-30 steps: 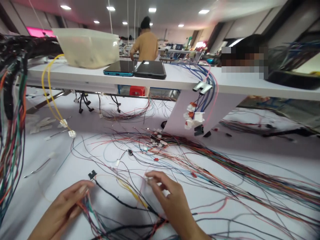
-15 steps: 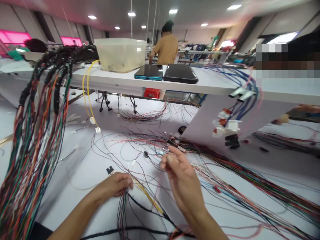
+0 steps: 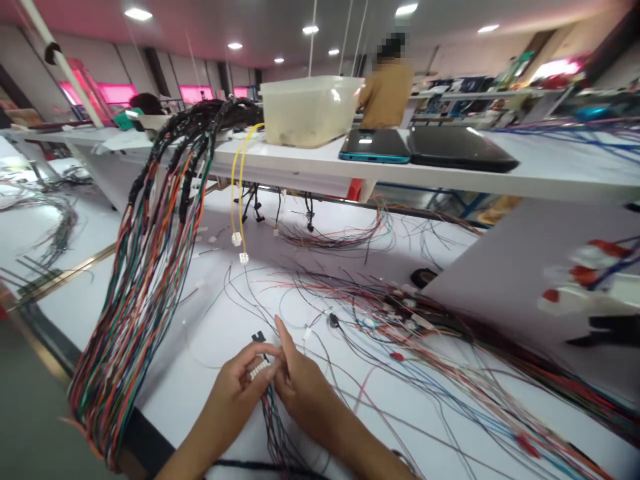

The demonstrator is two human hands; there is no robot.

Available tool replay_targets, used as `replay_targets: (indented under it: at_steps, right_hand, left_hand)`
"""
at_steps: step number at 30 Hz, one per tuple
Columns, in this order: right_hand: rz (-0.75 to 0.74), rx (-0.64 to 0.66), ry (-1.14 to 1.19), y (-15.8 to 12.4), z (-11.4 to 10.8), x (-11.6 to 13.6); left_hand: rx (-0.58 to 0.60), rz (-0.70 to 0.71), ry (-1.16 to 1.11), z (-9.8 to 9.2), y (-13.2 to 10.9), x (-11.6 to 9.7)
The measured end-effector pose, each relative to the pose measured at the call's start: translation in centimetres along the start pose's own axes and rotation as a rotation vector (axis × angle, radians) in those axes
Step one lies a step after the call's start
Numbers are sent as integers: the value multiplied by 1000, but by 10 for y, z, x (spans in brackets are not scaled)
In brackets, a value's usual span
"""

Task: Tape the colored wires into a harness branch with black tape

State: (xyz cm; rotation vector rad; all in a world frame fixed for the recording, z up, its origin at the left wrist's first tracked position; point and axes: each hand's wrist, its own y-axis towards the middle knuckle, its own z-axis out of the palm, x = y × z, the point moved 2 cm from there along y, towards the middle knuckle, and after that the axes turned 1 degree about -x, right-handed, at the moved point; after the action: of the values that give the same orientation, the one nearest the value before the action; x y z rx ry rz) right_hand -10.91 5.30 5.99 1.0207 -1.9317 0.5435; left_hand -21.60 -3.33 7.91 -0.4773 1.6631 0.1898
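My left hand [image 3: 235, 393] and my right hand [image 3: 300, 387] meet low in the middle, fingers pinched together on a small white connector [image 3: 259, 369]. A thin bunch of dark wires [image 3: 275, 433] runs down from that connector between my wrists. A little black clip [image 3: 258, 337] lies on the white table [image 3: 210, 333] just above my fingertips. Loose coloured wires [image 3: 400, 353] spread across the table to the right of my hands.
A thick hanging harness of coloured wires [image 3: 145, 280] drapes over the table's left edge. A raised shelf [image 3: 450, 177] carries a translucent tub [image 3: 310, 110], a teal phone [image 3: 375, 145] and a dark tablet [image 3: 460, 150]. Two yellow wires [image 3: 237, 193] hang from it. A person in a tan top [image 3: 387, 93] stands behind.
My right hand came down and left to join the left, and both now pinch the white connector. The view swung left, so the hanging harness sits nearer the middle.
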Motion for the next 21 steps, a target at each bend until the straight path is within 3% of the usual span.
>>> replay_targets:
  at_steps: [8, 13, 18, 21]
  right_hand:
    - [-93, 82, -143, 10, 14, 0]
    - [-55, 121, -178, 9, 16, 4]
    - [41, 22, 109, 7, 3, 5]
    - [93, -44, 262, 5, -3, 3]
  left_hand:
    - [-46, 33, 10, -8, 4, 15]
    - [-88, 26, -10, -11, 1, 18]
    - [-166, -172, -255, -12, 1, 28]
    - [-164, -176, -349, -10, 1, 31]
